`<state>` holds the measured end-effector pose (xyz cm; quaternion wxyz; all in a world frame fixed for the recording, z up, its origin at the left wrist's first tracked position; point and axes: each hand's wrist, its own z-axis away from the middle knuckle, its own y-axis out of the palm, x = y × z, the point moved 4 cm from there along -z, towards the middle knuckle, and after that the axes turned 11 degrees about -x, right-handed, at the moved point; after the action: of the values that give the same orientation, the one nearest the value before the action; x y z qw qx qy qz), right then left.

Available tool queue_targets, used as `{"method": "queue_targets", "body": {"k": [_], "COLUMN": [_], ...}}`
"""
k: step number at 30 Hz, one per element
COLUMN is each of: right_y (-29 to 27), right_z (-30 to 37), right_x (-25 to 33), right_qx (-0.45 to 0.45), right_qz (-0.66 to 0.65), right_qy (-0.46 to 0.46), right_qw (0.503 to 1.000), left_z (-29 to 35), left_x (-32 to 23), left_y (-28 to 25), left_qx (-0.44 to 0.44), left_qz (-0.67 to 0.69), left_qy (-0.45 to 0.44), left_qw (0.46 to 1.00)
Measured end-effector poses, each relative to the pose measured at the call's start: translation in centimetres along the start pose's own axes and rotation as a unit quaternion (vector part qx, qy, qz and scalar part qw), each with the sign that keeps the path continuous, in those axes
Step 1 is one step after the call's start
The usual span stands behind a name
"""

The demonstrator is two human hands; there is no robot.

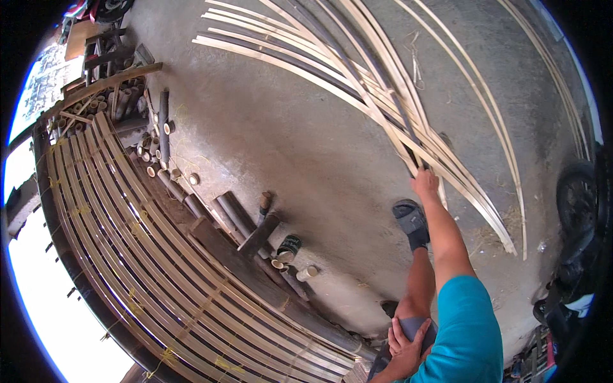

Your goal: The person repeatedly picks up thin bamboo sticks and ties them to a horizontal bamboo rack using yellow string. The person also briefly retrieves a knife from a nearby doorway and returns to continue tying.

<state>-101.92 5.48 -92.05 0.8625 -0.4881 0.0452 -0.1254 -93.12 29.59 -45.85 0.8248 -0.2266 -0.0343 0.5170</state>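
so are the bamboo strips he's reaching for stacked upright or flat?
Flat. The bamboo strips lie spread and crossing on the concrete floor; the right hand grips their near ends.

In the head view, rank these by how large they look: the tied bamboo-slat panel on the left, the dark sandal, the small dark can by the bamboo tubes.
1. Tied bamboo-slat panel, by far the largest.
2. Dark sandal.
3. Small dark can, somewhat smaller than the sandal; different nearness to the camera makes this gap unsure.

- Bamboo strips [357,70]: long, thin, pale slats with a few darker ones among them, lying flat on the grey concrete floor [268,127] in a loose fan.
- Their near ends converge and cross just by the right hand [424,182], which touches one dark strip's end.
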Motion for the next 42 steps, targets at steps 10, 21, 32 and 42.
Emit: {"method": "queue_targets", "body": {"k": [10,21,32,42], "right_y": [-21.2,-60.3,-71.8,-59.0], "right_z": [13.2,31.1,65.4,86.4], "right_x": [10.7,31.3,58.2,55.2], "right_qx": [-0.104,-0.230,0.363,0.550], "right_qz": [-0.341,-0.451,-0.667,-0.541], "right_qy": [-0.114,-0.431,-0.374,-0.326], "right_qw": [0.927,0.747,0.533,0.547], "left_z": [-0.5,5.2,27.5,47.6], "left_x": [2.4,8.4,14.0,35.7], "left_y": [-2.8,-19.5,-47.5,-37.5], "left_qx": [0.098,-0.073,-0.403,-0.532], "left_qz": [-0.061,0.140,0.404,0.438], "left_qy": [0.115,0.228,0.246,-0.017], "left_qw": [0.987,0.961,0.783,0.725]}}
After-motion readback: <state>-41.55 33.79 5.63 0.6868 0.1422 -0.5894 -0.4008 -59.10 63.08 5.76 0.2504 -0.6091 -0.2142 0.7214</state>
